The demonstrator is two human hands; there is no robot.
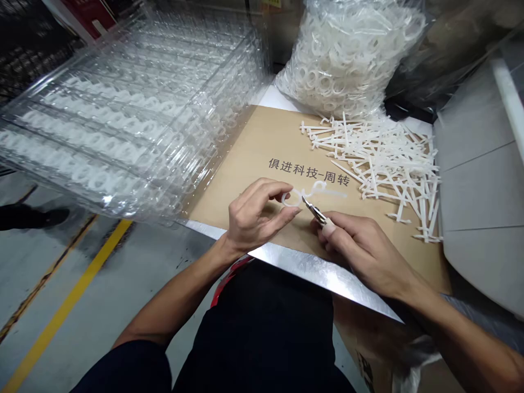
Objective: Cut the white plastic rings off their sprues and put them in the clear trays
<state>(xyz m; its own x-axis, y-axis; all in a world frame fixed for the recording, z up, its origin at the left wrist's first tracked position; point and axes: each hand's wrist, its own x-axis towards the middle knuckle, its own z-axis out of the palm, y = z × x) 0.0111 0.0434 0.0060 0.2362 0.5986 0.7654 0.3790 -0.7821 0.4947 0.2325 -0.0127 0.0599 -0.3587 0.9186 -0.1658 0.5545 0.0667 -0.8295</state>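
Observation:
Between the thumb and fingers of my left hand [262,215] is a white plastic ring [291,197], still joined to a thin branching stem [333,192] on its right. My right hand [364,245] is wrapped around a pair of nippers [315,212], whose tips touch or nearly touch the joint between ring and stem. The handles are mostly hidden in my palm. Both hands are above a brown cardboard sheet [245,158] with printed dark characters.
A pile of white plastic stems [380,158] lies on the right of the cardboard. Behind it stands a clear bag [347,60] full of white rings. Stacked clear trays [135,109] with white parts stand at the left. A grey container [483,180] borders the right, a metal table edge [323,273] the front.

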